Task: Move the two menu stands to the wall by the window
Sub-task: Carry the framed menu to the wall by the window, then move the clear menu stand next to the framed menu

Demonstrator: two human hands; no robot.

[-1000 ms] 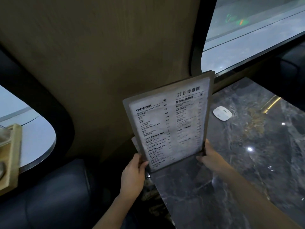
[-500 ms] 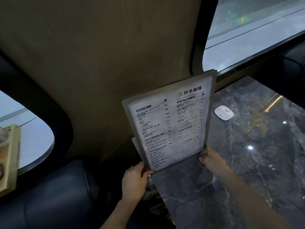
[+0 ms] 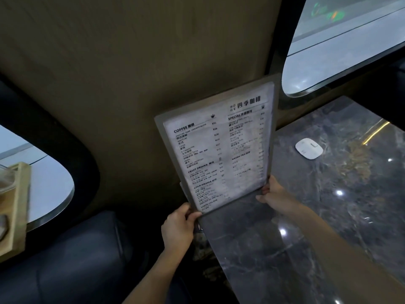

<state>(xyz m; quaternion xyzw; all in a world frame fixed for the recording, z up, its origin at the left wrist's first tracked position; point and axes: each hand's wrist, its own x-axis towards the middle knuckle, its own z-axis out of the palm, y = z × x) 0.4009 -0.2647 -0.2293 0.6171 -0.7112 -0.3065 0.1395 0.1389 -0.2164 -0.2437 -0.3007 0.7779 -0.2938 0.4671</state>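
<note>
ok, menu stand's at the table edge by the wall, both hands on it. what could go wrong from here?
1. The menu stand sits at the table corner; its left bottom corner, in the left hand, looks at or past the edge, so letting go early could tip it onto the seat.
2. A second panel's edge shows just behind; pushing toward the wall may jam or knock it.
3. The right hand grips only the lower edge, so the tall panel could twist.

Grey-framed menu stand (image 3: 219, 148), upright at table edge, against wall

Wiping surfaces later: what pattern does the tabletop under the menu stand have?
Dark grey marble veining on the tabletop, seen in the head view.
</note>
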